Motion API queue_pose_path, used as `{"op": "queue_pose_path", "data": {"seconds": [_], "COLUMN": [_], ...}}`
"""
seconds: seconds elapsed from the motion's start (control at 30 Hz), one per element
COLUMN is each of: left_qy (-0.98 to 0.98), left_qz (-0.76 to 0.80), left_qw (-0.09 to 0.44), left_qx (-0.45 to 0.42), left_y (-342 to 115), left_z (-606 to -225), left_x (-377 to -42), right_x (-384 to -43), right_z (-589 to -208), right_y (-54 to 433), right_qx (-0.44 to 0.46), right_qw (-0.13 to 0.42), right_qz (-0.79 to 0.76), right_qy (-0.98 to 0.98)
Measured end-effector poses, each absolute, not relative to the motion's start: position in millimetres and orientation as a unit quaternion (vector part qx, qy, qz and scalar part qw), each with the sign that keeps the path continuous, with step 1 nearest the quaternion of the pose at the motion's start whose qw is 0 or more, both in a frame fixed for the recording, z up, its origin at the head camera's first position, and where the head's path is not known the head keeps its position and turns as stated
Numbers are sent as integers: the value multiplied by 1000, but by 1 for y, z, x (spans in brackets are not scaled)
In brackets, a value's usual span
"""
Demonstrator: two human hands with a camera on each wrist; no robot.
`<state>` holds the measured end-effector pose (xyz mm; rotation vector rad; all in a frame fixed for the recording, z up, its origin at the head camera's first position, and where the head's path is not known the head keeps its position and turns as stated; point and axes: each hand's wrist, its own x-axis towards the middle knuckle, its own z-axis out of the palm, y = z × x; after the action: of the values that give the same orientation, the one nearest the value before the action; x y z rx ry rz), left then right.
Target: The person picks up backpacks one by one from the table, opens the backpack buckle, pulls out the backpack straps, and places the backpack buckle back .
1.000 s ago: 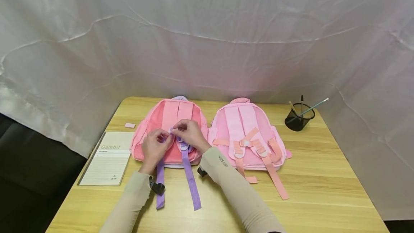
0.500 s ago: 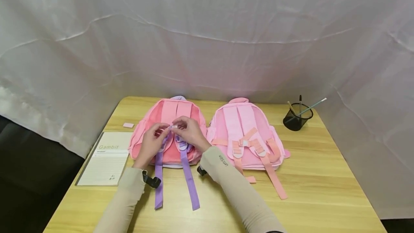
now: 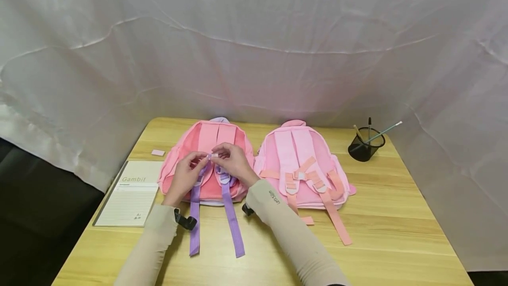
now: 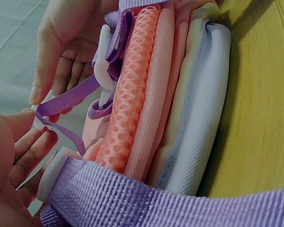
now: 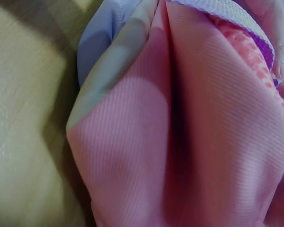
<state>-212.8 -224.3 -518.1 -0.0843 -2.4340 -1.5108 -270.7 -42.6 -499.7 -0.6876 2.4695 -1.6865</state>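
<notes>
A coral-pink backpack [image 3: 227, 134] lies on the table, its shoulder straps facing up. Above its middle, both hands meet at a small white buckle [image 3: 214, 155] on a thin purple chest strap [image 4: 71, 97]. The left hand [image 3: 185, 176] pinches the buckle's left end between thumb and fingers. From the other side, the right hand [image 3: 235, 164] pinches its right end; fingertips partly cover the buckle. Two purple webbing straps [image 3: 234, 220] hang from white adjusters toward the front. In the right wrist view, the pink side of the backpack [image 5: 132, 142] hides most of the hands.
A light-pink backpack [image 3: 323, 158] with a buckled peach chest strap [image 3: 313, 175] lies close on the right. To the left are a notebook [image 3: 131, 204] and a small pink eraser [image 3: 158, 152]. A black mesh pen holder [image 3: 361, 152] stands at the far right.
The left hand has shifted slightly up and left, and the right hand slightly up. The white buckle between them shows more plainly. Both backpacks stay in place.
</notes>
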Motion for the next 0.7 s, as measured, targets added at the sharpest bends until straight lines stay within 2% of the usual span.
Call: {"op": "queue_pose_path", "data": {"seconds": [0.33, 0.57, 0.7], "left_qy": [-827, -812, -814], "left_qz": [-548, -570, -572], "left_qw": [121, 122, 103], "left_qx": [2, 20, 15], "left_y": [-225, -226, -227], "left_z": [-520, -521, -519], "left_x": [-212, -214, -212], "right_x": [-272, -271, -269], "right_z": [-504, -506, -505], "right_y": [-34, -33, -36], "right_qx": [-225, -241, -242], "right_qw": [62, 100, 96], "right_qz": [-567, -543, -541], "right_qy": [790, 798, 800]}}
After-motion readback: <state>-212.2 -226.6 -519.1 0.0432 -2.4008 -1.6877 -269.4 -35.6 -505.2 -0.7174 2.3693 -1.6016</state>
